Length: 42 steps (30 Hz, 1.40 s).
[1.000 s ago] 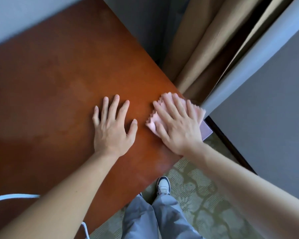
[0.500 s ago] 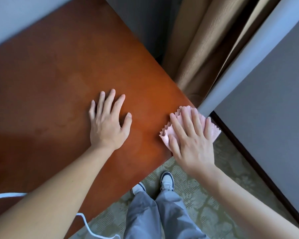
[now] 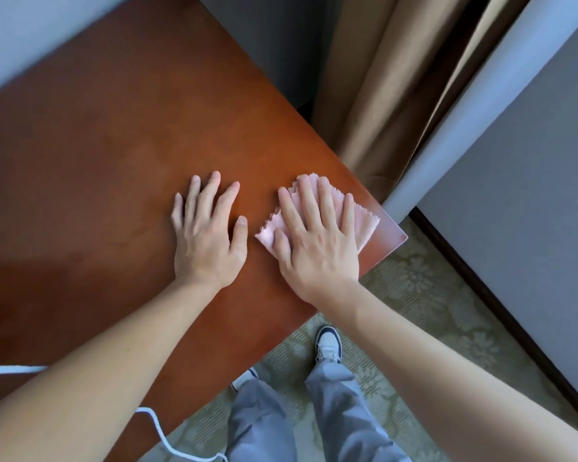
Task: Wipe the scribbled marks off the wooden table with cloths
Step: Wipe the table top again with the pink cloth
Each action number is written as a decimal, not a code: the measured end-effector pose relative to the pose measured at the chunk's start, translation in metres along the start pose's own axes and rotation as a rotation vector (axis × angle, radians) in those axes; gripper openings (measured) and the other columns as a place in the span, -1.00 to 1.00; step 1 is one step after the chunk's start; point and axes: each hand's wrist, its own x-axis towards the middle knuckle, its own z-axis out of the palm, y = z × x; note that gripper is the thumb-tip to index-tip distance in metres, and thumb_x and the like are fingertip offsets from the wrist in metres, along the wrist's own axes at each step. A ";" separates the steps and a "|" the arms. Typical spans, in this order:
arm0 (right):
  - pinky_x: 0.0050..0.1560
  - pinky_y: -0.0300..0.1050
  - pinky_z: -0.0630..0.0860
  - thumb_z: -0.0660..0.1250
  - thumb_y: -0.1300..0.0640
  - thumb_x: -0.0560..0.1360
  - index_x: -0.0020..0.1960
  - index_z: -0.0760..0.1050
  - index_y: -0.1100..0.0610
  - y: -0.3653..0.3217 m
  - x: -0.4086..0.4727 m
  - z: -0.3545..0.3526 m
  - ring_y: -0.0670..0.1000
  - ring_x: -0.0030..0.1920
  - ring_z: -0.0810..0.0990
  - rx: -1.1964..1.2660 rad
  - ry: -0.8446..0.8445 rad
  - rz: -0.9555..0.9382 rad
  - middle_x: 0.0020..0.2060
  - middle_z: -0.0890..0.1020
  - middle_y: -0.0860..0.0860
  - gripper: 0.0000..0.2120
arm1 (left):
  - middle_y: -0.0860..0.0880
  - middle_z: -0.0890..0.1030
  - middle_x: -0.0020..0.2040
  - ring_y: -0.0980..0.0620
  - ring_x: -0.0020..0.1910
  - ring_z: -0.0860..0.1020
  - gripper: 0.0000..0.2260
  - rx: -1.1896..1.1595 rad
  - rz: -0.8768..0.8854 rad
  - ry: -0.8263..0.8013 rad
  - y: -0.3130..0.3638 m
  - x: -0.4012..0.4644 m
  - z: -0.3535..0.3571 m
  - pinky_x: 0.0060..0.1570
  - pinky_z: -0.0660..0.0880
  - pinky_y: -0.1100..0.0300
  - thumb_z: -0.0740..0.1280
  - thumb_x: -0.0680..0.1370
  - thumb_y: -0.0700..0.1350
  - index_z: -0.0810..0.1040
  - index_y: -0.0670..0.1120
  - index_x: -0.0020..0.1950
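A reddish-brown wooden table [image 3: 90, 168] fills the left and middle of the head view. My right hand [image 3: 314, 241] presses flat on a folded pink cloth [image 3: 364, 225] near the table's right corner. My left hand [image 3: 207, 235] lies flat on the bare wood just left of the cloth, fingers spread, holding nothing. No scribbled marks show on the visible wood.
Tan curtains [image 3: 381, 95] and a grey wall edge [image 3: 447, 135] stand just beyond the table's right corner. A white cable [image 3: 161, 431] hangs off the near edge. My legs and shoes [image 3: 327, 345] stand on patterned carpet below.
My right hand slid the pink cloth out toward the table's corner edge and then back inward beside my left hand. My left hand stayed planted on the wood.
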 end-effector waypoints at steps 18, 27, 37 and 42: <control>0.59 0.31 -0.18 0.00 -0.11 0.69 0.65 0.13 0.06 -0.209 -0.015 0.056 0.19 0.65 -0.10 -0.027 -0.093 -0.230 0.65 0.07 0.11 -0.43 | -0.07 0.20 0.65 -0.11 0.64 0.11 -0.54 0.175 -0.323 0.009 -0.197 -0.074 -0.063 0.53 -0.01 -0.20 0.08 0.69 0.04 0.30 -0.01 0.59; 0.59 0.27 -0.07 -0.02 -0.17 0.66 0.62 0.22 -0.02 -0.216 0.025 0.056 0.17 0.64 0.03 -0.068 -0.139 -0.384 0.64 0.17 0.05 -0.43 | -0.03 0.20 0.65 -0.12 0.64 0.10 -0.51 0.113 -0.353 0.045 -0.220 -0.083 -0.064 0.55 0.04 -0.17 0.00 0.68 0.08 0.28 0.04 0.60; 0.57 0.32 -0.18 -0.18 -0.16 0.64 0.66 0.05 -0.04 -0.255 0.149 0.056 0.17 0.65 -0.12 -0.107 -0.114 -0.091 0.66 0.00 0.06 -0.39 | -0.05 0.26 0.63 -0.14 0.63 0.14 -0.51 0.121 -0.344 0.061 -0.221 -0.081 -0.061 0.54 0.07 -0.20 0.04 0.66 0.08 0.33 0.02 0.58; 0.57 0.30 -0.13 -0.21 -0.19 0.63 0.65 0.09 -0.06 -0.306 0.144 0.069 0.17 0.65 -0.08 -0.126 -0.184 -0.379 0.66 0.05 0.04 -0.37 | -0.06 0.27 0.62 -0.15 0.63 0.15 -0.51 0.138 -0.342 0.062 -0.222 -0.081 -0.061 0.55 0.10 -0.21 0.04 0.65 0.07 0.36 0.00 0.56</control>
